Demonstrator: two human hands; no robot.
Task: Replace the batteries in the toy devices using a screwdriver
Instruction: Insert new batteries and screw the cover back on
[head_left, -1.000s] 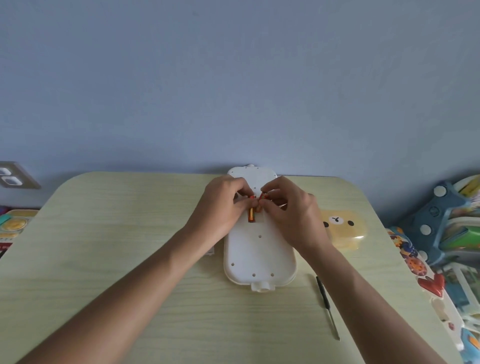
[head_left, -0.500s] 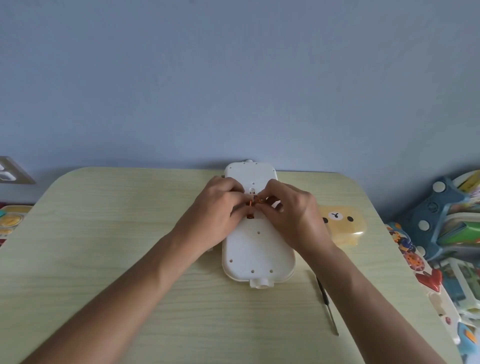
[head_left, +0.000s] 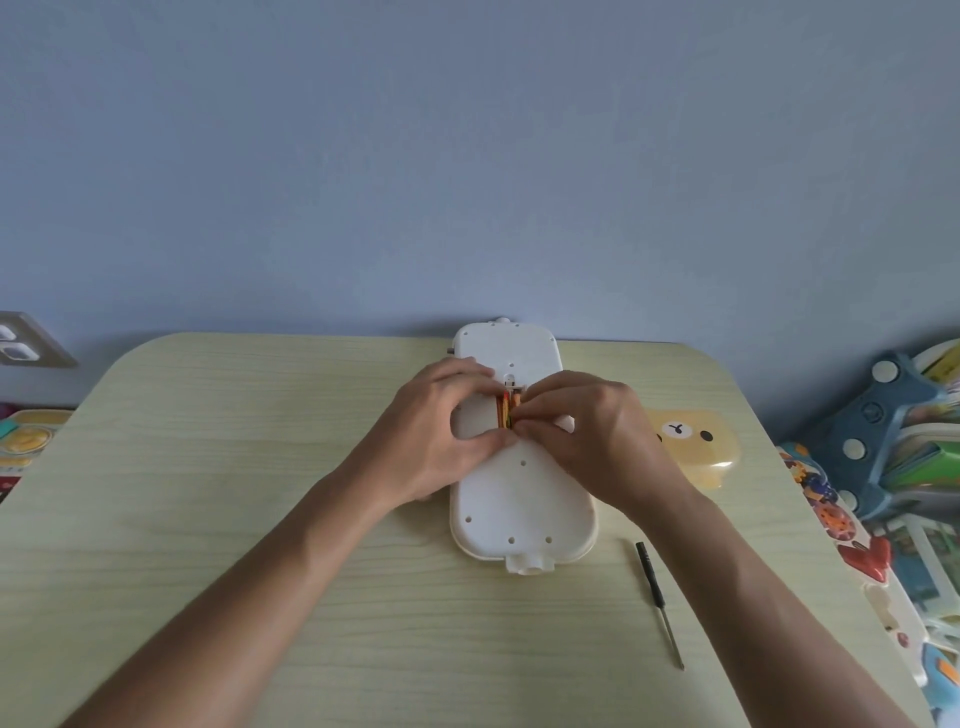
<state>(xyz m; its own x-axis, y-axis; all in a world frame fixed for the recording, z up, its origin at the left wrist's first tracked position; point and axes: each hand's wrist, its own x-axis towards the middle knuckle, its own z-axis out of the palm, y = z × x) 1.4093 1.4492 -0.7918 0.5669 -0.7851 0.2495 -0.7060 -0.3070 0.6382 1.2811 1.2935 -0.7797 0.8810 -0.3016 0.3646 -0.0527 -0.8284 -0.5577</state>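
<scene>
A white toy device lies face down in the middle of the table, its battery bay open near the far end. Two orange batteries lie side by side in the bay. My left hand rests on the toy's left side with thumb and fingers at the batteries. My right hand comes in from the right and pinches the right-hand battery between thumb and fingertips. A thin black-handled screwdriver lies on the table by my right forearm.
A yellow bear-faced lid or box sits right of the toy. Colourful toys pile up beyond the table's right edge. More toys and a wall socket are at the left. A blue wall stands behind the wooden table.
Both hands stayed at the battery bay with small finger shifts. Two batteries now show side by side in the bay, where one showed before. The camera view shifted slightly.
</scene>
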